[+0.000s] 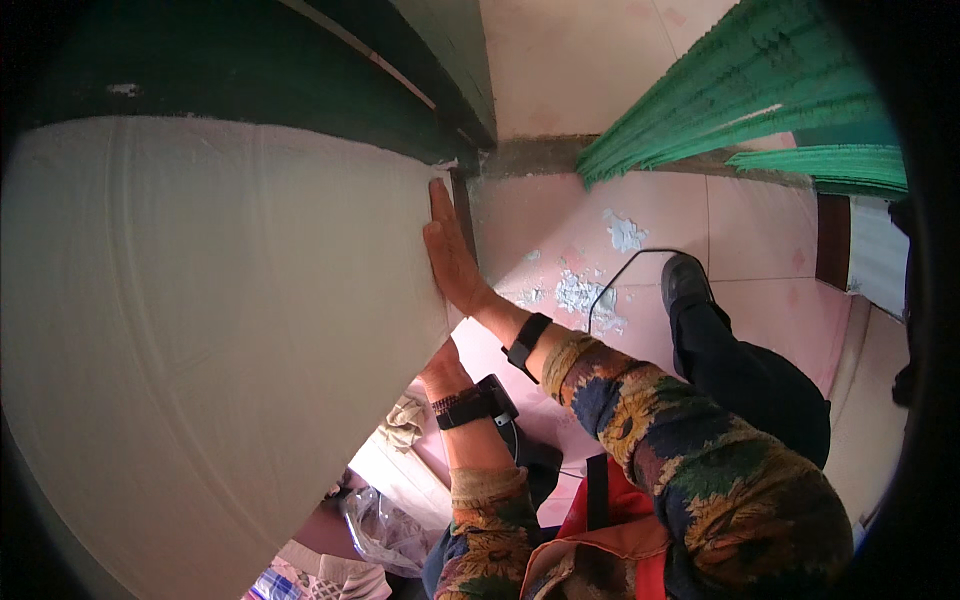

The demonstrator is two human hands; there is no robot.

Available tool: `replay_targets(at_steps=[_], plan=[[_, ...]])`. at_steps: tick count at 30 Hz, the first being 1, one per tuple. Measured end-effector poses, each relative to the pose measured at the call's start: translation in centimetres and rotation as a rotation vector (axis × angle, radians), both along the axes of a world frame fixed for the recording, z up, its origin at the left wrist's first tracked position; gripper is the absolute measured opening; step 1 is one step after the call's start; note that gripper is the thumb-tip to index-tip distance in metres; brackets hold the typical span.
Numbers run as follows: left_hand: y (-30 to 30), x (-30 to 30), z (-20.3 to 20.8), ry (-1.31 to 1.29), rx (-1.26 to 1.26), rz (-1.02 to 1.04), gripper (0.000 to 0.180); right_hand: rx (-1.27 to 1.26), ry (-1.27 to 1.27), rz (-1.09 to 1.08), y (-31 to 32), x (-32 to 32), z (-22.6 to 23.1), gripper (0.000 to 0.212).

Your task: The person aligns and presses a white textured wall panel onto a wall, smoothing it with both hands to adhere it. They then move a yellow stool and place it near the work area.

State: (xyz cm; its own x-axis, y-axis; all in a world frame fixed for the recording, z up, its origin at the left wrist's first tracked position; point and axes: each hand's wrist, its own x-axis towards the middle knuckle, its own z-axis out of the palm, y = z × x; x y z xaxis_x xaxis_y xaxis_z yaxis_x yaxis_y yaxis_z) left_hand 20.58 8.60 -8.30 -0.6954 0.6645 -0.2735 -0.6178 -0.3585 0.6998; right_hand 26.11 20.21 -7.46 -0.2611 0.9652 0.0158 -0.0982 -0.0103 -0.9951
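A large off-white sheet (240, 300) with long creases spreads over the left half of the head view, its top edge lying along a dark green wooden frame (230, 70). My right hand (457, 262) presses against the sheet's right edge near the frame's corner, with fingers stretched out and thumb apart. Lower down, my left hand (443, 368) reaches to the sheet's lower right edge. Its fingers are hidden behind the sheet, so their grip does not show. A black strap with a small device (478, 402) circles my left wrist, and a black band (527, 347) my right.
Pale flakes (590, 295) lie on the pink tiled floor (755, 230), near a thin black cable (640, 252) and my shoe (685, 278). Green curtains (740, 90) hang at upper right. A clear plastic bag (385, 530) and fabric (335, 575) sit at lower left.
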Motion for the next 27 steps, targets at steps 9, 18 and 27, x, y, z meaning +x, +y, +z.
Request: replay_targets(at_steps=[9, 18, 27], plan=[[-1.4, -1.9, 0.0, 0.757, -0.465, -0.276, 0.054, -0.104, -0.022, 0.013, -2.5, 0.3, -0.1, 0.078], [-1.4, -1.6, 3.0, 0.150, -0.003, -0.193, 0.043, -0.201, -0.096, 0.013, -4.9, -0.2, -0.6, 0.077], [2.6, 3.4, 11.2, 0.535, -0.268, 0.315, 0.055, -0.156, -0.064, 0.012, -3.8, -0.5, 6.5, 0.078]])
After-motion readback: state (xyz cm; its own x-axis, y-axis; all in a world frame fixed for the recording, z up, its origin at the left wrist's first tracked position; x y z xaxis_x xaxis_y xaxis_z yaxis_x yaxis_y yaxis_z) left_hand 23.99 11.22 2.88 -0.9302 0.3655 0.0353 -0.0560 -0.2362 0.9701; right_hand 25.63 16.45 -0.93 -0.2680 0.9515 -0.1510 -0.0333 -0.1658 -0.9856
